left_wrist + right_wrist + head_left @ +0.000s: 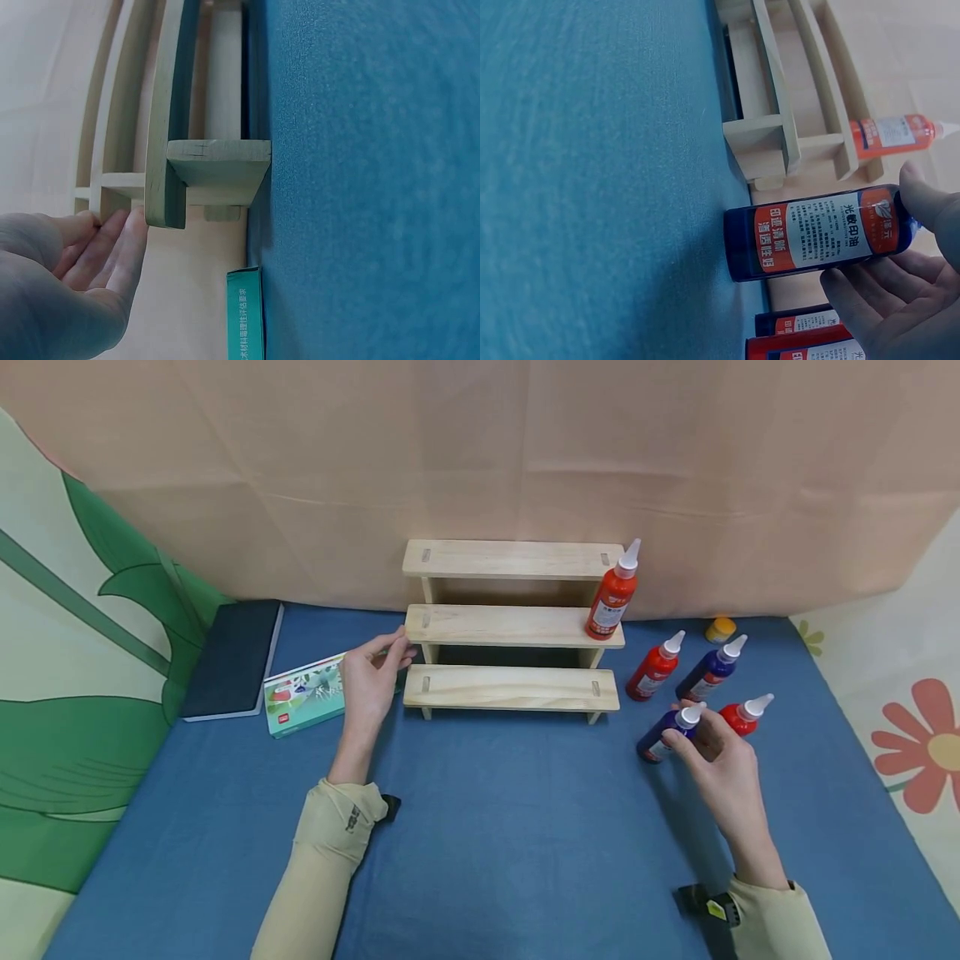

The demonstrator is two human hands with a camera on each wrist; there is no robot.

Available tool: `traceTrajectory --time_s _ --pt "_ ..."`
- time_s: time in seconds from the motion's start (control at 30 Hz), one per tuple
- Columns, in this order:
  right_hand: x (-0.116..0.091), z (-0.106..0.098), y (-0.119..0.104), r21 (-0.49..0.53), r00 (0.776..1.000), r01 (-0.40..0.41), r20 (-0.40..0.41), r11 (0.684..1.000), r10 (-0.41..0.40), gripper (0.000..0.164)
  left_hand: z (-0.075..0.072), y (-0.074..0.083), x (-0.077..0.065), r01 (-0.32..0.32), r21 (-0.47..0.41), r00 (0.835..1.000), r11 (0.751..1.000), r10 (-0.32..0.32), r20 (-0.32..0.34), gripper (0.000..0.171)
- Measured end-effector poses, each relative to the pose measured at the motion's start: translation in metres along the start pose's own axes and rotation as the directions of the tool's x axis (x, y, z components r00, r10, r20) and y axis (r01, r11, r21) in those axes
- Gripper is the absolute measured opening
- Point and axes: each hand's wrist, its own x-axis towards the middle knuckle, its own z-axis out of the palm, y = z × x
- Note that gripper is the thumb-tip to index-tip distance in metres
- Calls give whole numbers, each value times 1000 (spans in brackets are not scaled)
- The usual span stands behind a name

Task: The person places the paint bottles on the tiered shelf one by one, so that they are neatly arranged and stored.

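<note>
right hand (723, 768) — thumb and fingers curled round a blue bottle (810, 232) up top, right of the wooden rack (517, 687) | left hand (367, 681) — fingertips close together, pinching the left end of the middle shelf (495, 625) | red bottle (609, 607) upright on its other end | green box (307, 693) near left wrist, dark book (231, 660) beyond
</note>
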Motion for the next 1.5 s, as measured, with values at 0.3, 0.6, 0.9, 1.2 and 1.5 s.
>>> traceTrajectory --time_s 0.3,0.6,0.9,1.2,1.5 --pt "0 0 1 -19 1000 -14 7 1000 14 56 0 -1 0 -3 6 1000 1000 3 0 23" --pt "1 -1 3 -50 999 -39 -7 998 39 56 1 -1 1 0 22 1000 1000 0 -2 24" --pt "2 0 3 -36 999 -53 -11 998 52 57 0 0 1 -2 32 1000 999 2 0 24" --pt "1 1 1 -10 999 -42 -3 999 42 56 0 -1 1 -13 38 1000 999 13 1 25" --pt "6 0 -7 -10 999 -26 -27 1000 26 54 1 -1 1 0 20 1000 1000 0 1 24"
